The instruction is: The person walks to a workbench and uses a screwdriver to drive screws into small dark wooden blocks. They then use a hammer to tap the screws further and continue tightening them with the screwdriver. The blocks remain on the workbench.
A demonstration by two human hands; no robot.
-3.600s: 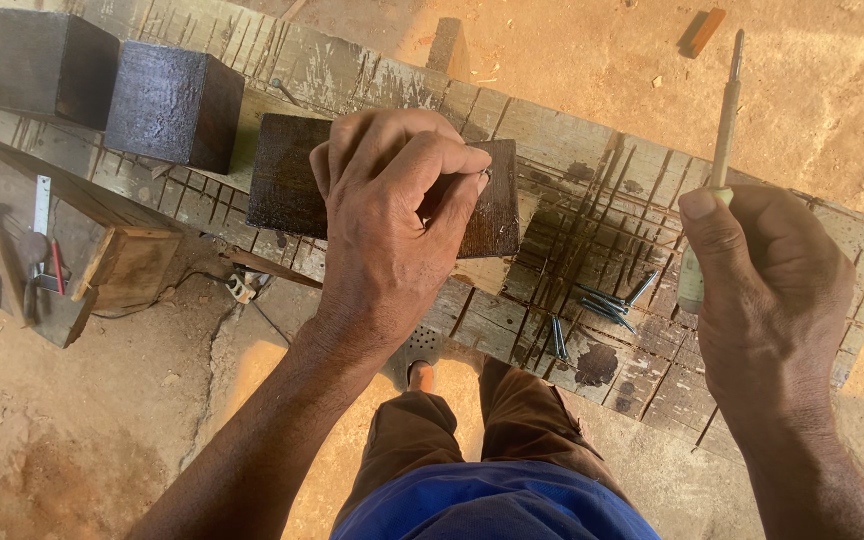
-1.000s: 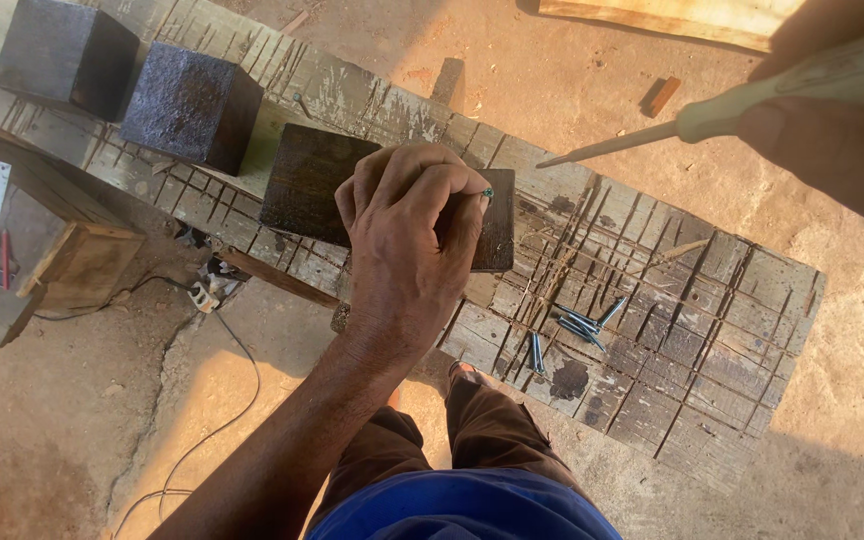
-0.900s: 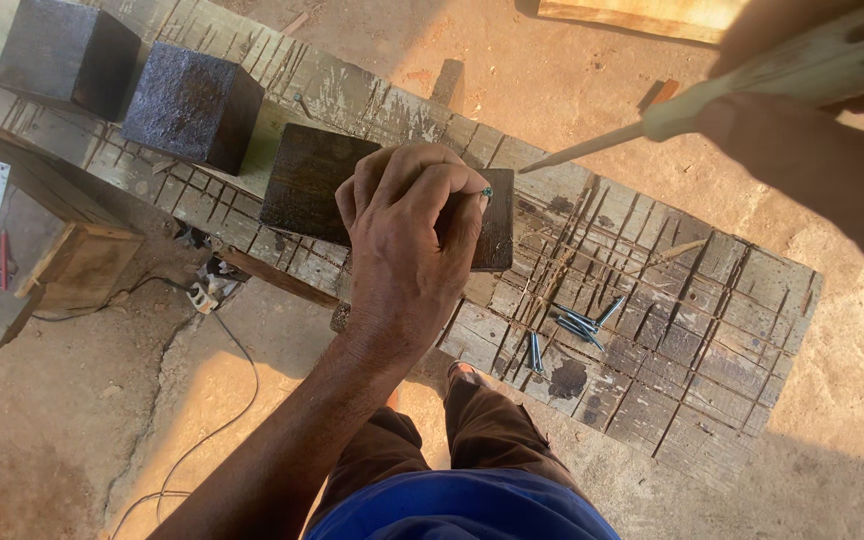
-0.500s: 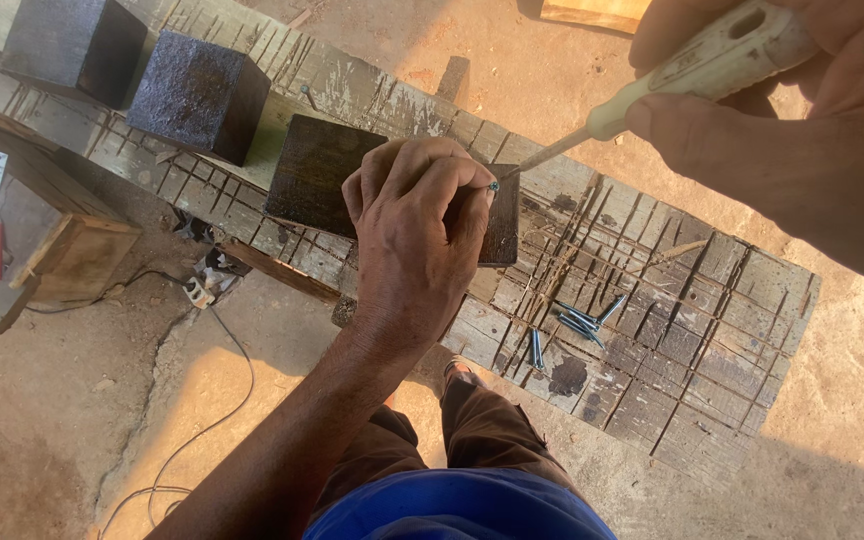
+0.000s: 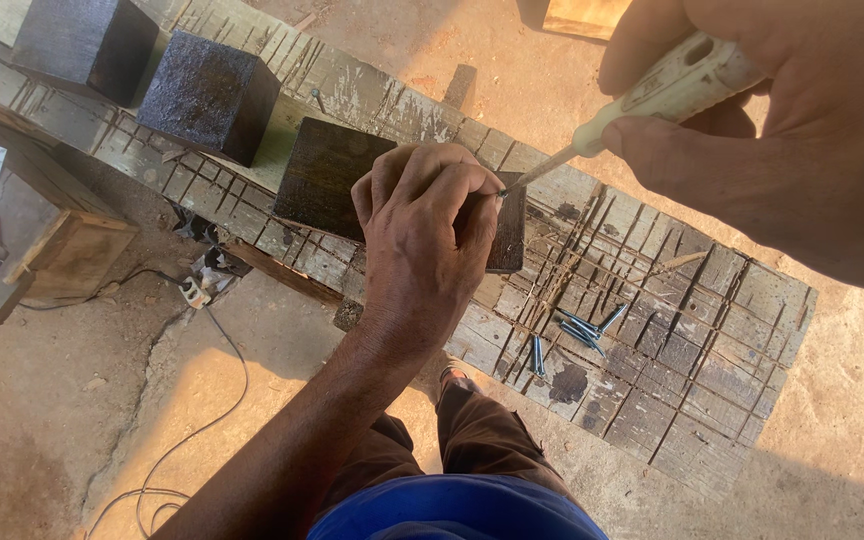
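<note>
Since half a second ago the screwdriver (image 5: 652, 100) has come down, and its metal tip now reaches the fingertips of the left hand (image 5: 427, 235). That hand rests on the dark wooden block (image 5: 327, 175), thumb and forefinger pinched together at the tip of the tool; whatever they pinch is too small to make out. The block lies flat on the scored plank table (image 5: 692, 370), partly hidden under the hand. The right hand (image 5: 802, 130), raised close to the camera, has its grip closed around the screwdriver's pale handle, with the shaft slanting down and to the left.

Just right of the block a few loose bluish screws (image 5: 577, 330) lie on the table. Further left two more dark wooden cubes (image 5: 207, 95) stand on the same table, apart from the block. Below the table a white cable (image 5: 202, 400) trails over the sandy floor, and a small wooden box (image 5: 72, 255) sits at the left edge.
</note>
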